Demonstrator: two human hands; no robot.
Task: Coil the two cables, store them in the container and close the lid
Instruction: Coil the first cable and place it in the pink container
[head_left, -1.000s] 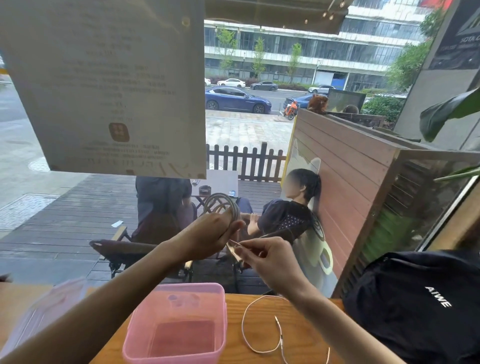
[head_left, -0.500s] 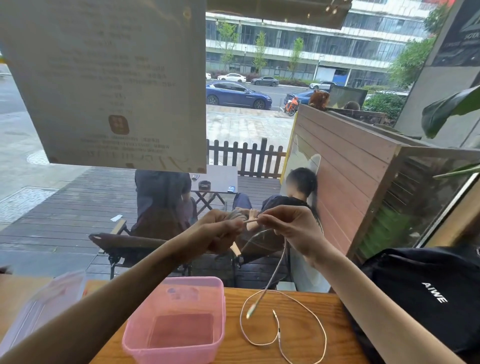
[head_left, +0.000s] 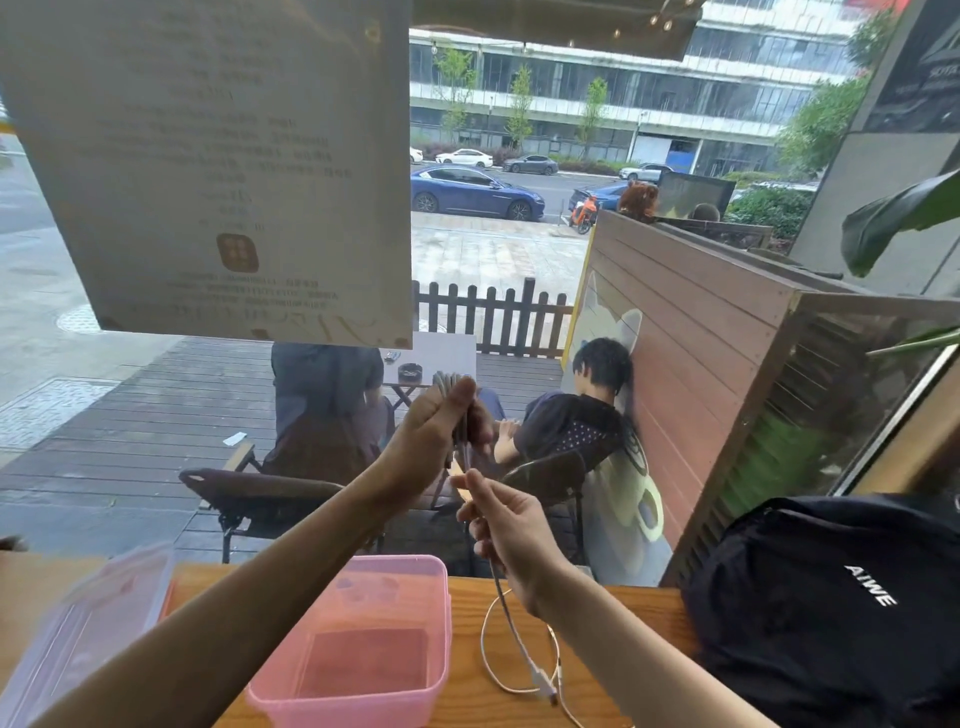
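Note:
My left hand (head_left: 434, 436) is raised above the table and pinches a grey coiled cable (head_left: 448, 382) whose loops stick out above the fingers. Just below it, my right hand (head_left: 506, 525) grips the loose tail of that cable (head_left: 506, 608), which hangs down to its plug (head_left: 543, 680) near the tabletop. A second white cable (head_left: 485, 652) lies in a loose loop on the wooden table, right of the open pink container (head_left: 363, 639). The container holds nothing. Its clear lid (head_left: 88, 623) lies at the far left.
A black backpack (head_left: 831, 608) fills the table's right end. The wooden table (head_left: 623, 618) stands against a window with a paper notice (head_left: 218, 166) stuck on it. Outside, two people sit on a deck.
My right hand dropped from beside the left hand to below it, sliding along the tail. My left hand rose and turned the coil upright.

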